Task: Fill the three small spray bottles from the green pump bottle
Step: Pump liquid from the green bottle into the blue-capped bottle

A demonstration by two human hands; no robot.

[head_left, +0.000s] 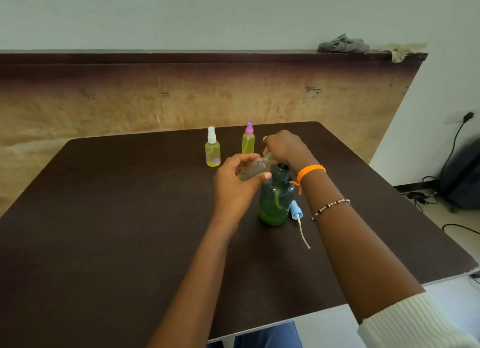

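Left hand (pixel 235 184) grips a clear tilted spray bottle (pixel 253 169) at the green pump bottle (pixel 275 201). Right hand (pixel 284 147) curls over the pump; smooth translucent plastic

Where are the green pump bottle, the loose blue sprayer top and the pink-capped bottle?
green pump bottle (pixel 275 202): head view, on its translucent green body.
blue sprayer top (pixel 296 210): head view, on its blue collar, lying on the table.
pink-capped bottle (pixel 248 143): head view, on its yellow body.

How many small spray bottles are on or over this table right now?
3: white-capped bottle and pink-capped bottle stand at the table's far side; an uncapped clear bottle is held in both hands.
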